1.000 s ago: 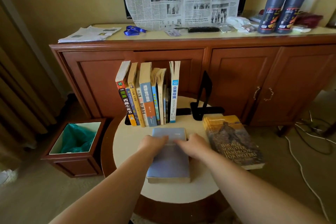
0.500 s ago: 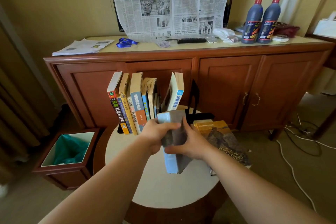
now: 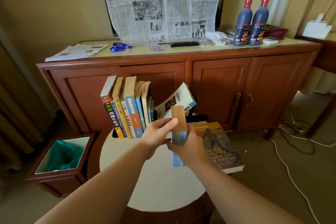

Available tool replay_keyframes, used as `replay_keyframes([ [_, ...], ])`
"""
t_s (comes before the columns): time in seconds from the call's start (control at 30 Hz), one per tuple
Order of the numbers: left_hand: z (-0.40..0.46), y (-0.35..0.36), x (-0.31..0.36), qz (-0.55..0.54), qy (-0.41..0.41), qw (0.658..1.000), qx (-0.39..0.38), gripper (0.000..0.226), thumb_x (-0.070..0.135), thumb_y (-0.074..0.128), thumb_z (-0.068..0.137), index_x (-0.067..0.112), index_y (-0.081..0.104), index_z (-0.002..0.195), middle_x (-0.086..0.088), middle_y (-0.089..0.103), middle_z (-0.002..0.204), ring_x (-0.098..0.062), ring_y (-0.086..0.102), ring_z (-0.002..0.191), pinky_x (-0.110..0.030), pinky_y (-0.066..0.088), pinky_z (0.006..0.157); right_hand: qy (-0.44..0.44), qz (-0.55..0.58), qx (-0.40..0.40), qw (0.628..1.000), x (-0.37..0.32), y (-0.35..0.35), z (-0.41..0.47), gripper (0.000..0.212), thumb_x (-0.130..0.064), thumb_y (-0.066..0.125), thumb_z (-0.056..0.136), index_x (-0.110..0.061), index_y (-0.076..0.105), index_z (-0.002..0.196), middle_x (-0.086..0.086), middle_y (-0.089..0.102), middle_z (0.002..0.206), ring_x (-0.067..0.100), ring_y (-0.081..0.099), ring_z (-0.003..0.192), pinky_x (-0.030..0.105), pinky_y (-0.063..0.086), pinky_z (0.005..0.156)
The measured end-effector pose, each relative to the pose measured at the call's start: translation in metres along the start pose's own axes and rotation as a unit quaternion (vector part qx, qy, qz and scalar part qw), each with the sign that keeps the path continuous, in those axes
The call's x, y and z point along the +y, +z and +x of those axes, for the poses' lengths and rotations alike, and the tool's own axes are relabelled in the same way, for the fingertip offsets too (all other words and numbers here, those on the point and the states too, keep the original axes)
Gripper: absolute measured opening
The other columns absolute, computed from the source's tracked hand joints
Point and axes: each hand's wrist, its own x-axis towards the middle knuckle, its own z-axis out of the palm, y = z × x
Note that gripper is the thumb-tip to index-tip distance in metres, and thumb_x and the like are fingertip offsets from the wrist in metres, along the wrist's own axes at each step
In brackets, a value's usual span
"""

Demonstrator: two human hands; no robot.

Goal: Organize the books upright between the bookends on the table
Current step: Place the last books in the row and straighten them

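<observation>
A row of several books [image 3: 127, 111] stands upright at the back of the round white table [image 3: 160, 183]. Right of the row, a white book [image 3: 177, 101] leans over to the right against the black right bookend [image 3: 197, 117]. The black left bookend's foot [image 3: 115, 133] shows under the row. I hold a grey-blue book [image 3: 179, 125] upright, page edges up, in front of the gap. My right hand [image 3: 189, 149] grips its lower part; my left hand [image 3: 158, 132] pinches its left side. A large brown book [image 3: 220, 147] lies flat at the table's right edge.
A wooden sideboard [image 3: 218, 82] stands close behind the table, with two dark bottles [image 3: 251, 22], papers and a hanging newspaper [image 3: 160, 3] on it. A wooden bin with a green liner [image 3: 61, 156] sits on the floor at left. Cables [image 3: 291, 151] trail on the floor at right.
Both hands lifted the grey-blue book from lying flat and turned it upright, moving it toward the row. The white book tipped to the right against the bookend.
</observation>
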Motion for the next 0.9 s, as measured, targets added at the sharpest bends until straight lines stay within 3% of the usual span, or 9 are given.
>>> replay_keyframes([
  [0.17,0.034,-0.011,0.022,0.163,0.021,0.983,0.079,0.028,0.049,0.055,0.105,0.027,0.072,0.110,0.003,0.074,0.104,-0.015,0.069,0.100,-0.041,0.059,0.096,0.022,-0.011,0.045,0.999,0.007,0.007,-0.003,0.043,-0.036,0.084,0.076,-0.035,0.053,0.105,-0.015,0.066,0.085,0.007,0.068,0.073,0.030,0.060,0.063],
  [0.23,0.051,-0.016,0.035,0.259,0.055,0.961,0.076,0.024,0.040,0.053,0.107,0.026,0.070,0.115,0.005,0.071,0.101,-0.015,0.067,0.094,-0.033,0.057,0.086,0.021,-0.020,0.067,0.997,0.008,0.008,-0.001,0.036,-0.031,0.082,0.077,-0.037,0.049,0.090,-0.016,0.064,0.076,0.003,0.065,0.067,0.019,0.050,0.054],
  [0.33,0.080,-0.018,0.052,0.373,0.102,0.920,0.066,0.029,0.027,0.051,0.109,0.027,0.065,0.134,0.005,0.068,0.122,-0.018,0.067,0.105,-0.025,0.052,0.080,0.033,-0.017,0.100,0.994,0.008,0.008,0.004,0.036,-0.029,0.082,0.075,-0.036,0.046,0.077,-0.016,0.061,0.067,0.001,0.061,0.062,0.013,0.039,0.051],
  [0.4,0.105,-0.018,0.059,0.456,0.135,0.879,0.040,0.042,0.015,0.047,0.109,0.031,0.057,0.146,0.004,0.062,0.136,-0.018,0.062,0.116,-0.027,0.051,0.090,0.034,-0.010,0.116,0.993,0.010,0.008,0.008,0.038,-0.029,0.082,0.074,-0.035,0.045,0.074,-0.014,0.058,0.062,0.003,0.058,0.058,0.017,0.038,0.051],
  [0.5,0.137,-0.013,0.068,0.586,0.161,0.793,-0.034,0.070,0.000,0.050,0.103,0.046,0.041,0.155,0.004,0.050,0.144,-0.018,0.057,0.118,-0.034,0.057,0.089,0.025,-0.021,0.121,0.992,0.012,0.009,0.012,0.039,-0.033,0.082,0.072,-0.036,0.044,0.075,-0.015,0.055,0.061,0.005,0.056,0.056,0.023,0.039,0.052],
  [0.63,0.164,0.000,0.084,0.705,0.193,0.671,-0.127,0.095,-0.001,0.062,0.098,0.052,0.016,0.162,-0.003,0.042,0.150,-0.026,0.049,0.129,-0.037,0.052,0.087,0.021,-0.033,0.129,0.991,0.014,0.009,0.012,0.041,-0.032,0.082,0.071,-0.036,0.040,0.072,-0.014,0.051,0.056,0.002,0.051,0.049,0.015,0.031,0.046],
  [0.7,0.174,0.002,0.089,0.735,0.198,0.630,-0.152,0.099,-0.002,0.062,0.098,0.054,0.011,0.162,-0.006,0.040,0.152,-0.029,0.050,0.128,-0.040,0.054,0.091,0.021,-0.035,0.138,0.990,0.013,0.008,0.012,0.044,-0.032,0.083,0.072,-0.036,0.039,0.070,-0.014,0.050,0.054,0.000,0.050,0.046,0.012,0.028,0.043],
  [0.8,0.177,0.001,0.093,0.752,0.183,0.612,-0.160,0.098,-0.004,0.059,0.097,0.055,0.014,0.161,-0.008,0.037,0.156,-0.032,0.046,0.134,-0.048,0.051,0.101,0.013,-0.047,0.133,0.990,0.013,0.007,0.012,0.043,-0.035,0.083,0.073,-0.036,0.040,0.073,-0.016,0.049,0.056,-0.001,0.050,0.047,0.012,0.029,0.043],
  [0.9,0.175,-0.004,0.092,0.742,0.186,0.627,-0.146,0.090,0.001,0.060,0.099,0.053,0.020,0.160,-0.008,0.041,0.150,-0.031,0.043,0.133,-0.047,0.049,0.101,0.011,-0.052,0.138,0.989,0.014,0.006,0.013,0.041,-0.034,0.084,0.072,-0.033,0.044,0.076,-0.017,0.049,0.057,-0.001,0.050,0.048,0.013,0.029,0.045],
])
